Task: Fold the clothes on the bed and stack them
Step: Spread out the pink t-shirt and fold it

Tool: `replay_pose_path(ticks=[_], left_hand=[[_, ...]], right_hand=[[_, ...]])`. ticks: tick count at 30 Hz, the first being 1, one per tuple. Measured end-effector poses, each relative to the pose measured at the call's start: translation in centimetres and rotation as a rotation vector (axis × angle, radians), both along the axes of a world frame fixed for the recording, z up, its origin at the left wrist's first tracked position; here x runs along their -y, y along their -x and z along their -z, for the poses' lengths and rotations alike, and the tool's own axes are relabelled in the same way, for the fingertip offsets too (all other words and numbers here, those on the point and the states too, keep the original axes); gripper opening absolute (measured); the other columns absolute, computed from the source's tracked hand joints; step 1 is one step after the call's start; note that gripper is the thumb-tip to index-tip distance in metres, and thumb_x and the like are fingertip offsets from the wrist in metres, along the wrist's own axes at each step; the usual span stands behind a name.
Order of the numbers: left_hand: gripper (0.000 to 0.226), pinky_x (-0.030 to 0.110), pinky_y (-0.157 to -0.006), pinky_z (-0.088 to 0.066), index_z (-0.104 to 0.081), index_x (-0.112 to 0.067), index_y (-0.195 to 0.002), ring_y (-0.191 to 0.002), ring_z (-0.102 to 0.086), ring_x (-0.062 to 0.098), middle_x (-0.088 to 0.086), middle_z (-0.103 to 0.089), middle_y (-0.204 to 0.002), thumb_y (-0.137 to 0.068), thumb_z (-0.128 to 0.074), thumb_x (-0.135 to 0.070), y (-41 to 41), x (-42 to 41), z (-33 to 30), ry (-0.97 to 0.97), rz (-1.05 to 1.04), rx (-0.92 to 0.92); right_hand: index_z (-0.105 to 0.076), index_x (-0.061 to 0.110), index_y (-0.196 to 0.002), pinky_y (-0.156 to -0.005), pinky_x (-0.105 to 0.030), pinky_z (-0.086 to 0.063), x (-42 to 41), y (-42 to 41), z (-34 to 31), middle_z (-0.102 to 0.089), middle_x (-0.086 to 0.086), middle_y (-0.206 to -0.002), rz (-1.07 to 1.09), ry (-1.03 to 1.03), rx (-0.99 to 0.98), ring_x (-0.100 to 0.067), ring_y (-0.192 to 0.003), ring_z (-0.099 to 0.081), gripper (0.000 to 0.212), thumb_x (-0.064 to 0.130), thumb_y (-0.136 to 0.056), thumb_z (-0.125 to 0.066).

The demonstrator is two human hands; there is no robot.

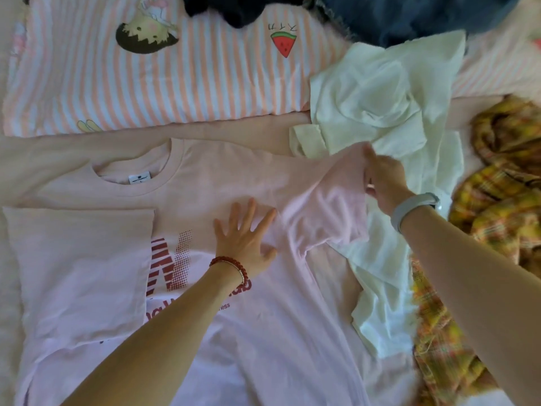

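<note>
**Right sleeve next**

The pink T-shirt (263,332) lies flat, collar away from me. The left hand (244,238) presses splayed on its chest; beyond, the right hand (383,183) pinches the sleeve (330,212), which sits nearer that hand, ready to fold inward.

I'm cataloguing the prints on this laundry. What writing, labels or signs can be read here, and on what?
"スイカ", upside down, above the watermelon picture on the striped sheet.
"W", large red letter on the pink T-shirt.
Red lettering below it: partly covered by the forearm and folded sleeve, unreadable.
Neck tag: too small to read.
</note>
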State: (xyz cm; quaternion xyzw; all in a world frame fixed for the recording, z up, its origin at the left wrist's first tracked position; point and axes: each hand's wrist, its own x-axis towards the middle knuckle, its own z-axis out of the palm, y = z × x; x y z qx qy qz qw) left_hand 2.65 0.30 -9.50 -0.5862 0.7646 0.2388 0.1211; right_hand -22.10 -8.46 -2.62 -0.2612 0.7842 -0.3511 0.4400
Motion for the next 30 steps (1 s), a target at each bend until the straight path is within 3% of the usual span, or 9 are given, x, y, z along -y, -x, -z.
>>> replay_pose_path(ticks=[8, 12, 15, 17, 20, 22, 24, 27, 30], left_hand=[[0.086, 0.065, -0.104, -0.008, 0.008, -0.047, -0.140, -0.140, 0.018, 0.032, -0.003, 0.026, -0.152, -0.078, -0.046, -0.068, 0.5, 0.9, 1.6, -0.115, 0.029, 0.112], [0.077, 0.064, -0.106, -0.008, 0.001, -0.044, -0.144, -0.141, 0.016, 0.031, -0.004, 0.020, -0.154, -0.085, -0.047, -0.058, 0.0, 1.4, 0.7, -0.164, 0.031, 0.060], [0.059, 0.045, -0.111, -0.016, -0.026, -0.028, -0.145, -0.143, -0.011, 0.023, 0.001, -0.015, -0.155, -0.092, -0.050, -0.037, -1.1, 1.6, -1.1, -0.122, -0.163, -0.258], [0.038, 0.032, -0.104, -0.030, -0.048, -0.015, -0.131, -0.130, -0.039, 0.022, 0.008, -0.045, -0.140, -0.094, -0.051, -0.023, -2.5, 1.6, -2.6, -0.147, -0.472, -0.603], [0.022, 0.035, -0.084, -0.046, -0.056, -0.016, -0.109, -0.110, -0.055, 0.026, 0.008, -0.062, -0.112, -0.097, -0.045, -0.030, -6.3, 1.5, -4.7, -0.452, -1.106, -1.058], [0.043, 0.041, -0.078, -0.046, -0.060, -0.017, -0.102, -0.103, -0.058, 0.029, 0.007, -0.064, -0.103, -0.095, -0.035, -0.051, -9.3, 0.9, -5.2, -0.642, -1.374, -1.255], [0.060, 0.046, -0.082, -0.045, -0.063, -0.019, -0.103, -0.102, -0.059, 0.030, 0.009, -0.065, -0.106, -0.090, -0.026, -0.065, -11.8, 0.0, -5.0, -0.735, -1.476, -1.421], [0.068, 0.049, -0.096, -0.039, -0.056, -0.024, -0.123, -0.116, -0.052, 0.031, 0.009, -0.059, -0.125, -0.086, -0.025, -0.072, -13.2, -1.3, -4.1, -0.805, -1.503, -1.445], [0.059, 0.042, -0.087, -0.046, -0.055, -0.020, -0.124, -0.108, -0.057, 0.027, 0.009, -0.061, -0.120, -0.087, -0.040, -0.064, -12.7, -1.5, -3.7, -0.587, -1.478, -1.203]], right_hand=[[-0.053, 0.008, -0.075, -0.060, -0.029, -0.042, -4.3, 0.8, 3.8, -0.051, -0.007, -0.070, -0.195, -0.143, -0.060, -0.021, -0.067, -0.049, 0.019, 0.021, -0.088, -0.055], [-0.036, 0.010, -0.079, -0.056, -0.035, -0.033, -4.0, -0.5, 2.0, -0.042, -0.004, -0.061, -0.477, 0.063, -0.576, -0.028, -0.062, -0.042, 0.021, 0.021, -0.098, -0.037], [-0.044, 0.008, -0.105, -0.054, -0.034, -0.030, -3.7, -2.4, -0.9, -0.050, -0.012, -0.061, -0.696, 0.173, -0.899, -0.033, -0.056, -0.047, 0.023, 0.025, -0.100, -0.029], [-0.047, 0.007, -0.111, -0.054, -0.036, -0.034, -3.6, -4.6, -3.1, -0.055, -0.016, -0.065, -0.733, 0.263, -0.850, -0.037, -0.060, -0.053, 0.026, 0.024, -0.100, -0.030], [-0.052, 0.008, -0.115, -0.053, -0.031, -0.039, -5.0, -10.1, -6.0, -0.046, 0.007, -0.053, -0.750, 0.387, -0.382, -0.018, -0.052, -0.050, 0.023, 0.016, -0.098, -0.038], [-0.048, 0.017, -0.128, -0.054, -0.022, -0.049, -7.2, -13.8, -6.4, -0.051, 0.012, -0.054, -0.896, 0.241, 0.054, -0.006, -0.053, -0.053, 0.032, 0.013, -0.098, -0.040], [-0.046, 0.021, -0.133, -0.072, -0.023, -0.050, -9.8, -16.3, -5.5, -0.062, 0.007, -0.080, -1.055, 0.034, 0.267, -0.013, -0.079, -0.061, 0.036, 0.014, -0.098, -0.041], [-0.054, 0.015, -0.127, -0.086, -0.018, -0.040, -12.8, -16.8, -2.4, -0.063, -0.006, -0.111, -1.066, 0.058, -0.039, -0.020, -0.104, -0.058, 0.032, 0.016, -0.097, -0.042], [-0.054, 0.014, -0.126, -0.095, -0.031, -0.039, -14.8, -15.3, 0.5, -0.056, -0.008, -0.120, -1.039, 0.082, -0.386, -0.026, -0.112, -0.048, 0.034, 0.012, -0.095, -0.042]])
